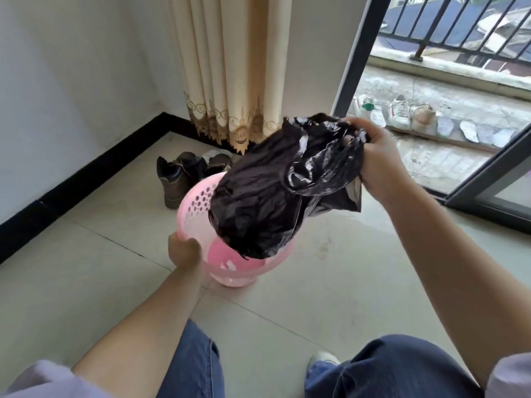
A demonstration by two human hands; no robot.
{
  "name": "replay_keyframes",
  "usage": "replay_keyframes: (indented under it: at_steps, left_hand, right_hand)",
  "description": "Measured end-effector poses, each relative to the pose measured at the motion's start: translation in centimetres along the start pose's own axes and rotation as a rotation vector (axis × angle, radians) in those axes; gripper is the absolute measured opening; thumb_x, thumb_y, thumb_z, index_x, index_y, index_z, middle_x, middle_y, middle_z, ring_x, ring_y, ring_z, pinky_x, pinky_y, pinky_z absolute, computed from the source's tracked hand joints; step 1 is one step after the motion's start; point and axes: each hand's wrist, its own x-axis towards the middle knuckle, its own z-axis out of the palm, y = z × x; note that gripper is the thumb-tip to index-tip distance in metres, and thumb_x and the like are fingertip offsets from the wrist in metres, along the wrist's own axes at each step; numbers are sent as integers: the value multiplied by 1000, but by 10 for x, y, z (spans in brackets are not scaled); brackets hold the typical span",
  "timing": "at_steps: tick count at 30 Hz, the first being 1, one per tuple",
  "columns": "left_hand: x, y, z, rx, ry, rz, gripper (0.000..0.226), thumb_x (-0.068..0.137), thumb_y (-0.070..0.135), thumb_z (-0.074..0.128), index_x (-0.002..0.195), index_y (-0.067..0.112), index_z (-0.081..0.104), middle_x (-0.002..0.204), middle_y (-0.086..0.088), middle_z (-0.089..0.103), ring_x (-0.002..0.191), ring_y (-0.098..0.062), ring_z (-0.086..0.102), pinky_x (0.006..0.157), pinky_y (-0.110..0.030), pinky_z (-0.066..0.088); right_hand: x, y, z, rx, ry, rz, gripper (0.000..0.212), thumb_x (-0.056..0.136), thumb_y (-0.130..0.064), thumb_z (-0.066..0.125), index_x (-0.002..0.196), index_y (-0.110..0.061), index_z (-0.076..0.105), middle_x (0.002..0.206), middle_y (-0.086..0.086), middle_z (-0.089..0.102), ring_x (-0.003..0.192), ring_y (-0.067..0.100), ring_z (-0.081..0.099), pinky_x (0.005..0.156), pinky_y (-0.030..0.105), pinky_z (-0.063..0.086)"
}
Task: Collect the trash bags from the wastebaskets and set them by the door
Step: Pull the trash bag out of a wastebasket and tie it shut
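Note:
A black trash bag (267,196) hangs mostly out of a pink perforated wastebasket (195,208) on the tiled floor. My right hand (379,162) grips the bag's bunched top, up and to the right of the basket. Only the bag's bottom end is still inside the basket mouth. My left hand (184,251) holds the near rim of the basket, fingers curled over it. A small white scrap lies on the pink bottom inside.
Brown boots (178,179) stand just behind the basket by a beige curtain (230,70). To the right, an open sliding door frame (353,64) leads to a balcony with white sneakers (399,112) and insoles. My legs in jeans are at the bottom of the view.

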Motion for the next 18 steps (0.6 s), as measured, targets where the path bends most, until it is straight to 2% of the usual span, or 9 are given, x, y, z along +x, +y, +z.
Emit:
replay_keyframes:
  at_steps: [3,5,10,13,16,18]
  left_hand:
    - [-1,1,-2,-130,91,-106,46,88,-10,34,132,-1,43,135,-20,51,125,-36,50,105,-43,44]
    - [-2,-2,0,-207,111,-139,50,86,-13,31,134,1,39,136,-21,48,125,-36,50,104,-46,44]
    - [-6,0,5,-259,167,-200,52,90,-11,30,140,3,32,139,-24,44,125,-36,50,103,-44,46]
    - [-8,1,11,-255,167,-199,53,90,-9,27,141,5,31,140,-22,44,125,-35,50,105,-43,44]
    - [-8,-3,18,-273,160,-221,51,90,-6,30,140,5,33,140,-20,45,125,-34,51,105,-40,44]
    - [-7,-7,21,-280,159,-231,48,91,-4,31,139,5,34,140,-20,45,125,-34,51,104,-40,44]
  right_hand:
    - [-2,-22,-9,95,47,-56,21,71,-7,60,70,-27,68,67,-2,66,60,15,64,63,36,57]
    - [-4,-34,-16,137,104,-111,20,70,-5,59,75,-22,67,66,-5,67,61,13,65,63,35,58]
    - [-4,-38,-35,98,334,-188,22,79,2,60,81,-20,63,65,-11,67,63,8,64,65,30,58]
    - [0,-4,-36,-139,367,-91,31,81,7,53,81,-22,63,65,-11,66,62,9,64,61,24,55]
    - [-3,61,-36,-501,199,126,27,82,1,50,92,-21,64,75,-1,65,68,18,61,61,21,51]
    - [-10,102,-38,-612,135,223,24,83,-2,50,94,-19,63,85,5,65,80,23,61,71,27,51]
